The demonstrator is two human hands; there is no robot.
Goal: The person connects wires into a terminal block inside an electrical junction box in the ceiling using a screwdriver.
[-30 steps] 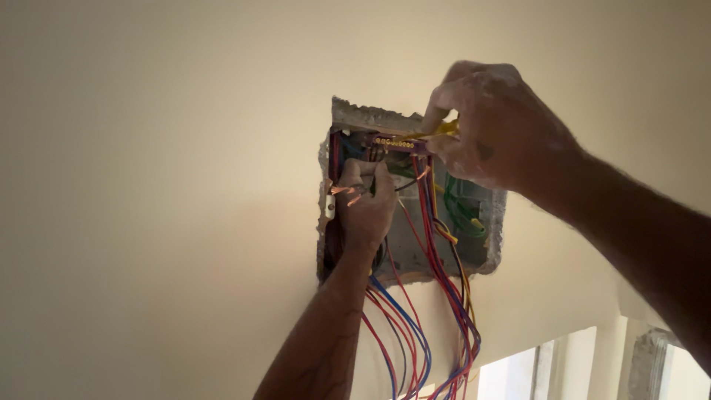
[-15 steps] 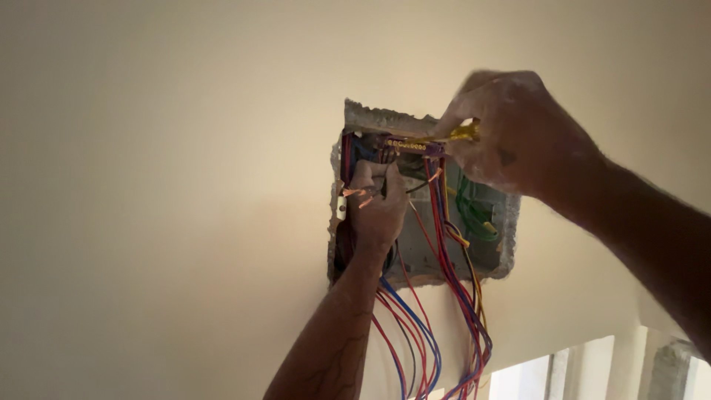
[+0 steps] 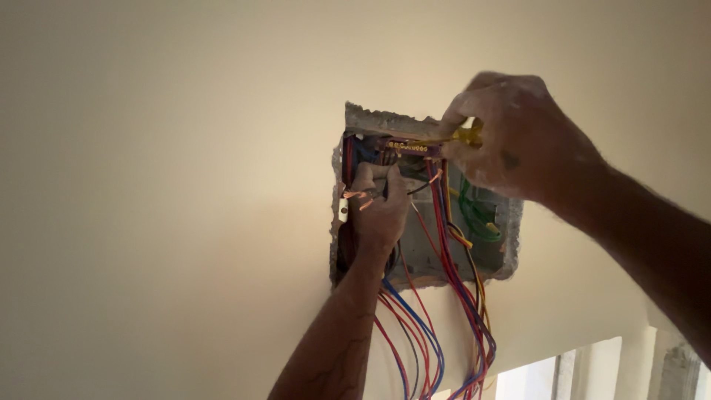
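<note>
An open electrical box [image 3: 495,261] is recessed in a cream wall, its rough plaster edge showing. My left hand [image 3: 379,209] reaches up into the box's left half and grips wires with bare copper ends [image 3: 357,197]. My right hand [image 3: 518,137] is at the box's top right, closed on a yellow-handled screwdriver [image 3: 465,135] whose tip points left at a brass terminal bar [image 3: 406,147]. Red and blue wires [image 3: 450,259] run down through the box.
A bundle of red, blue and yellow wires [image 3: 426,348] hangs out below the box. Green wires [image 3: 474,211] coil inside at the right. A bright window [image 3: 563,374] with a pale frame sits at the lower right.
The view has shifted slightly, so the box sits a little lower and more to the right. Both hands keep their grips at the box; the right hand stays at the terminal bar.
</note>
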